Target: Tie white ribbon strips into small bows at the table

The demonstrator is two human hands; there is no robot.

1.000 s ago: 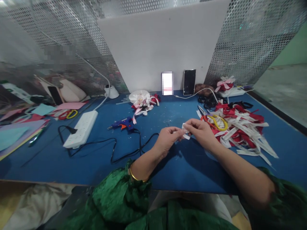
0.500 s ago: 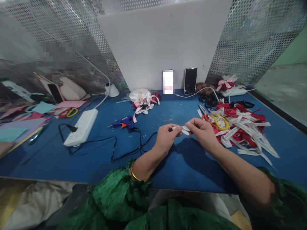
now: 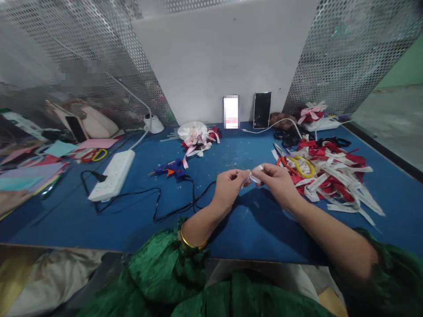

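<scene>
The bare left hand (image 3: 227,188) and bare right hand (image 3: 276,181), fingertips pinched together on a small white fabric-like strip (image 3: 257,168) above the flat blue tabletop (image 3: 261,240), near centre, risk losing its curl if either grip slackens.
</scene>
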